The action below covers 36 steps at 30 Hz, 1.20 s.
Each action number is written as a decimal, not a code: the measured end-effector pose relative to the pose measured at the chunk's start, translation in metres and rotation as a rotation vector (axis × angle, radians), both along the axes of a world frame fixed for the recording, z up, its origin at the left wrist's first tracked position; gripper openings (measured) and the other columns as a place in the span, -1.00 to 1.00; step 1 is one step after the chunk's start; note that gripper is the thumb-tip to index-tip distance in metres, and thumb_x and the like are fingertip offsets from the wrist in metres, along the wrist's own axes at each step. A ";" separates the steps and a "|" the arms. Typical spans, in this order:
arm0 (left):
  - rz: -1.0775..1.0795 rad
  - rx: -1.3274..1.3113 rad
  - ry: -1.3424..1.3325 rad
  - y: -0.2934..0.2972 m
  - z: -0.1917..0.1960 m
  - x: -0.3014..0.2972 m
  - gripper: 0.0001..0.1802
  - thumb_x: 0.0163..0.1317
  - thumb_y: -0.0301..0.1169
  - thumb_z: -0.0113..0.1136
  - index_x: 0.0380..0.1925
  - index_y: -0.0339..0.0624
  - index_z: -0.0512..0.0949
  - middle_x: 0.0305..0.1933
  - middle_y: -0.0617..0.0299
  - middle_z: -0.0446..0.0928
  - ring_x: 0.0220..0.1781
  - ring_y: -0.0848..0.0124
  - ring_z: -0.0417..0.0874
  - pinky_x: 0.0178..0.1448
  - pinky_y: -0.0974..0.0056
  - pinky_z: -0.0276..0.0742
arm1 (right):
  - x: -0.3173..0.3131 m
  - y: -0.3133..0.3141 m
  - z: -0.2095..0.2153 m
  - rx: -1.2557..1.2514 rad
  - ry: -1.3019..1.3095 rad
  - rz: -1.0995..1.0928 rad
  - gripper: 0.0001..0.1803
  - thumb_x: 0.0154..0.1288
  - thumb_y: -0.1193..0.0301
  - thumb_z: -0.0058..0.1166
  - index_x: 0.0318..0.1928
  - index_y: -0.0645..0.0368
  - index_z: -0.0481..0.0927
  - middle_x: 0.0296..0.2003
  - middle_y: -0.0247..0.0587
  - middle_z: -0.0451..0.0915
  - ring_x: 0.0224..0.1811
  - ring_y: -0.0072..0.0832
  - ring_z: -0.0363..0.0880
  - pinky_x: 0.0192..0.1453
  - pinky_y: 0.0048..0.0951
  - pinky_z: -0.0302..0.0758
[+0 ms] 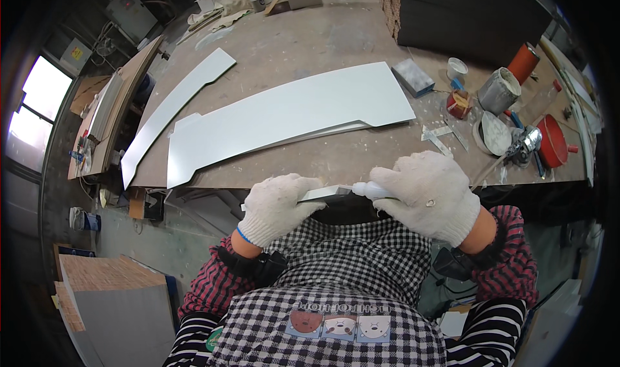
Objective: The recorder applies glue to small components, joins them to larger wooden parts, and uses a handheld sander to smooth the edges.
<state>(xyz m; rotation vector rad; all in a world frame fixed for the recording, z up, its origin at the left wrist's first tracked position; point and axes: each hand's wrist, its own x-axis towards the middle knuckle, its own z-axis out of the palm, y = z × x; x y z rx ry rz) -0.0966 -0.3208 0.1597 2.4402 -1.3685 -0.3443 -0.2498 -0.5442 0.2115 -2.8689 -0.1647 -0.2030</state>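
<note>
Both of my hands wear white knit gloves and meet just off the table's near edge. My left hand [278, 207] is closed around a narrow white panel piece [325, 193], seen nearly edge-on. In my right hand [431, 198] is a small white squeeze bottle [371, 189], its tip pointing left at the end of that piece. Whether tip and piece touch I cannot tell. Beyond my hands lies a large white curved panel [290, 112], with another panel partly hidden under it. A slimmer white curved panel [177, 112] rests to its left.
The worktable [258, 170] holds a grey block [413, 78], a grey can [499, 89], a red bowl [553, 141] and a metal tool [524, 144] on the right. A big black box [465, 18] stands behind. Boards [119, 309] are stacked at lower left.
</note>
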 end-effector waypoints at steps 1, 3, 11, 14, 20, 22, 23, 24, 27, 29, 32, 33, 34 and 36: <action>0.000 -0.001 0.005 -0.001 0.001 0.000 -0.65 0.18 -0.10 0.32 -0.04 0.13 0.67 -0.20 0.18 0.68 -0.12 0.14 0.70 -0.03 0.07 0.59 | 0.001 0.001 0.003 -0.041 -0.005 0.012 -0.77 0.18 0.20 0.28 -0.21 -0.03 0.61 -0.49 -0.27 0.54 -0.38 -0.24 0.59 -0.26 -0.21 0.49; -0.001 -0.001 0.011 -0.002 0.002 0.000 -0.65 0.18 -0.10 0.32 -0.04 0.13 0.67 -0.20 0.18 0.68 -0.12 0.13 0.70 -0.03 0.07 0.59 | 0.004 0.001 0.009 -0.072 0.005 0.032 -0.77 0.19 0.20 0.27 -0.25 0.01 0.59 -0.47 -0.26 0.56 -0.37 -0.25 0.61 -0.24 -0.22 0.51; -0.017 -0.008 -0.023 -0.001 -0.001 0.000 -0.64 0.18 -0.08 0.32 -0.03 0.13 0.67 -0.20 0.20 0.68 -0.14 0.13 0.70 -0.08 0.06 0.60 | 0.013 -0.008 0.012 -0.094 -0.026 0.093 -0.76 0.20 0.17 0.27 -0.31 0.01 0.56 -0.53 -0.27 0.52 -0.39 -0.25 0.59 -0.29 -0.21 0.50; -0.020 -0.009 -0.026 0.000 -0.001 0.000 -0.62 0.18 -0.08 0.33 -0.02 0.12 0.67 -0.20 0.20 0.68 -0.14 0.13 0.70 -0.07 0.07 0.60 | 0.020 -0.010 0.014 -0.138 -0.048 0.135 -0.75 0.23 0.15 0.24 -0.32 0.03 0.55 -0.53 -0.27 0.52 -0.39 -0.26 0.60 -0.28 -0.21 0.52; -0.015 0.000 -0.024 0.001 -0.003 0.001 -0.60 0.17 -0.08 0.34 0.00 0.11 0.66 -0.19 0.21 0.67 -0.13 0.15 0.70 -0.05 0.08 0.60 | 0.028 -0.009 0.024 -0.239 -0.082 0.199 -0.78 0.26 0.20 0.21 -0.33 0.05 0.55 -0.51 -0.28 0.53 -0.33 -0.30 0.60 -0.26 -0.25 0.54; -0.012 0.017 -0.018 0.000 -0.001 0.001 -0.60 0.17 -0.08 0.34 0.01 0.12 0.67 -0.20 0.21 0.67 -0.13 0.15 0.70 -0.04 0.08 0.59 | 0.030 -0.009 0.025 -0.225 -0.103 0.248 -0.82 0.22 0.26 0.24 -0.34 0.07 0.57 -0.49 -0.27 0.56 -0.30 -0.31 0.60 -0.23 -0.29 0.57; -0.008 0.031 -0.012 -0.001 0.000 0.001 -0.59 0.17 -0.08 0.34 0.01 0.12 0.67 -0.20 0.21 0.67 -0.14 0.15 0.70 -0.04 0.09 0.59 | 0.031 -0.008 0.028 -0.222 -0.103 0.246 -0.82 0.22 0.26 0.24 -0.34 0.07 0.57 -0.49 -0.27 0.56 -0.30 -0.31 0.60 -0.23 -0.29 0.57; -0.011 0.034 -0.011 0.000 -0.001 0.001 -0.59 0.17 -0.08 0.34 0.01 0.12 0.67 -0.20 0.21 0.67 -0.14 0.15 0.70 -0.04 0.09 0.59 | 0.032 -0.004 0.032 -0.281 -0.063 0.250 -0.84 0.20 0.29 0.24 -0.35 0.08 0.59 -0.47 -0.27 0.58 -0.30 -0.32 0.60 -0.20 -0.31 0.58; -0.025 -0.023 -0.020 0.002 -0.003 0.001 -0.59 0.17 -0.09 0.34 0.01 0.13 0.67 -0.22 0.20 0.66 -0.15 0.15 0.69 -0.05 0.08 0.59 | 0.034 -0.004 0.033 -0.313 -0.056 0.273 -0.88 0.18 0.34 0.25 -0.38 0.09 0.63 -0.44 -0.26 0.61 -0.30 -0.32 0.61 -0.16 -0.34 0.61; -0.019 -0.029 -0.016 0.001 -0.003 0.001 -0.60 0.16 -0.09 0.35 0.01 0.13 0.67 -0.23 0.20 0.66 -0.16 0.16 0.69 -0.06 0.09 0.59 | 0.034 -0.005 0.032 -0.287 -0.088 0.292 -0.90 0.17 0.35 0.24 -0.39 0.09 0.65 -0.43 -0.26 0.63 -0.30 -0.32 0.62 -0.15 -0.35 0.62; -0.012 -0.002 -0.015 0.000 -0.002 0.001 -0.60 0.16 -0.10 0.35 0.00 0.14 0.67 -0.23 0.20 0.66 -0.16 0.16 0.69 -0.07 0.09 0.59 | 0.036 -0.005 0.032 -0.294 -0.097 0.282 -0.88 0.19 0.33 0.25 -0.39 0.09 0.66 -0.44 -0.26 0.64 -0.30 -0.32 0.65 -0.17 -0.35 0.63; -0.013 0.000 -0.015 0.001 -0.002 0.001 -0.60 0.16 -0.10 0.35 0.00 0.14 0.67 -0.23 0.20 0.66 -0.16 0.16 0.69 -0.07 0.09 0.59 | 0.038 -0.004 0.034 -0.305 -0.020 0.275 -0.86 0.21 0.31 0.25 -0.39 0.10 0.67 -0.44 -0.24 0.65 -0.30 -0.32 0.66 -0.18 -0.34 0.63; -0.012 -0.010 -0.014 0.001 -0.002 0.001 -0.61 0.16 -0.09 0.35 0.00 0.14 0.68 -0.24 0.21 0.65 -0.16 0.16 0.69 -0.07 0.10 0.58 | 0.039 -0.004 0.035 -0.318 0.059 0.267 -0.84 0.22 0.29 0.25 -0.39 0.10 0.67 -0.44 -0.23 0.65 -0.30 -0.32 0.67 -0.18 -0.33 0.64; -0.013 -0.019 -0.013 0.001 -0.002 0.001 -0.61 0.15 -0.09 0.36 -0.01 0.14 0.68 -0.25 0.21 0.65 -0.16 0.16 0.69 -0.07 0.10 0.58 | 0.036 -0.007 0.035 -0.311 0.026 0.259 -0.83 0.23 0.27 0.25 -0.38 0.10 0.67 -0.45 -0.22 0.64 -0.31 -0.31 0.67 -0.19 -0.32 0.63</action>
